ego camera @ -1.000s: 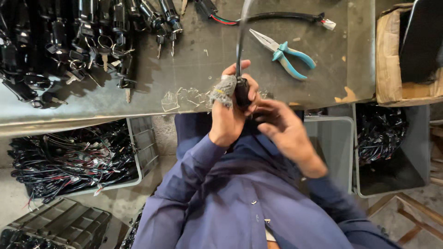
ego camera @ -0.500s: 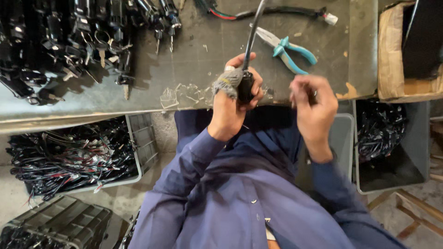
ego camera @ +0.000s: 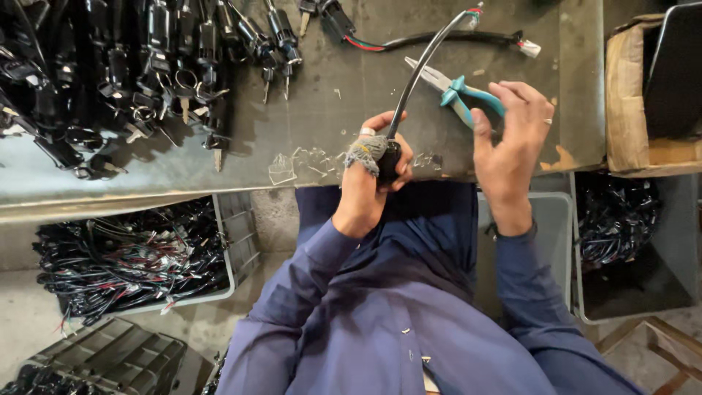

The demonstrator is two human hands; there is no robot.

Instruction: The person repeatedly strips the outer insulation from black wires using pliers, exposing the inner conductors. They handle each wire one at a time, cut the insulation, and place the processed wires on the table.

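Observation:
My left hand (ego camera: pixel 360 192) is shut on a small black switch body (ego camera: pixel 390 164) at the near edge of the metal table (ego camera: pixel 329 110); one finger is wrapped in frayed cloth. A black sheathed cable (ego camera: pixel 420 69) rises from the switch toward the back, ending in coloured wire tips. My right hand (ego camera: pixel 512 146) rests on the table to the right, thumb and fingers closed around the teal handles of a pair of pliers (ego camera: pixel 455 89) whose jaws lie flat, pointing left.
Several black lock parts with keys (ego camera: pixel 146 73) crowd the table's back left, and another cable (ego camera: pixel 439 36) lies behind. Clear plastic scraps (ego camera: pixel 307 161) sit near the edge. Bins of black wires (ego camera: pixel 131 263) (ego camera: pixel 621 227) stand below; a cardboard box (ego camera: pixel 636 95) is at right.
My right hand has risen from beside the switch at my lap to the table and closed on the pliers. My left hand has stayed put with the switch.

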